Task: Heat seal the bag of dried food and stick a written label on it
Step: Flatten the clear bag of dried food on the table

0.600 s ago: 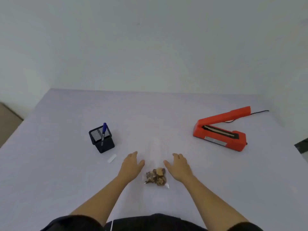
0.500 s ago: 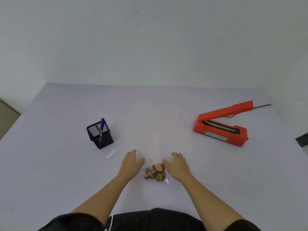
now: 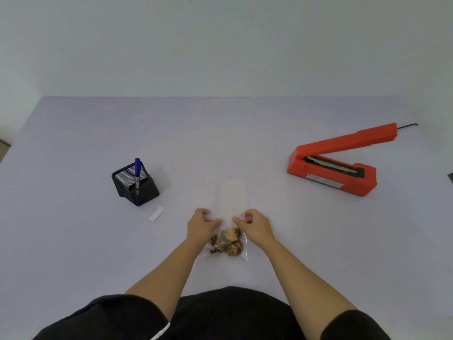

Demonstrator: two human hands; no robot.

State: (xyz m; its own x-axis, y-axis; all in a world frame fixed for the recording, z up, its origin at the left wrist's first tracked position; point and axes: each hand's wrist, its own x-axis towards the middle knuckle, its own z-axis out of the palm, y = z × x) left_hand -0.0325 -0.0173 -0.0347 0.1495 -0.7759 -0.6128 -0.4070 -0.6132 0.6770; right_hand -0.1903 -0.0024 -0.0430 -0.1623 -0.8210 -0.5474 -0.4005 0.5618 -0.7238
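A clear plastic bag lies flat on the table in front of me, its open end pointing away and brown dried food bunched at its near end. My left hand pinches the bag's left side just above the food, fingers curled and thumb pointing inward. My right hand pinches the right side the same way. A small white label lies on the table to the left. A blue pen stands in a black mesh holder. The orange heat sealer sits at the right with its arm raised.
The pale table runs to a white wall at the back. The sealer's black cord trails off behind it to the right. A dark object shows at the far right edge.
Both hands lay flat beside the bag before; now their fingers have curled and the thumbs have closed inward onto the bag's sides. The head camera has tilted slightly.
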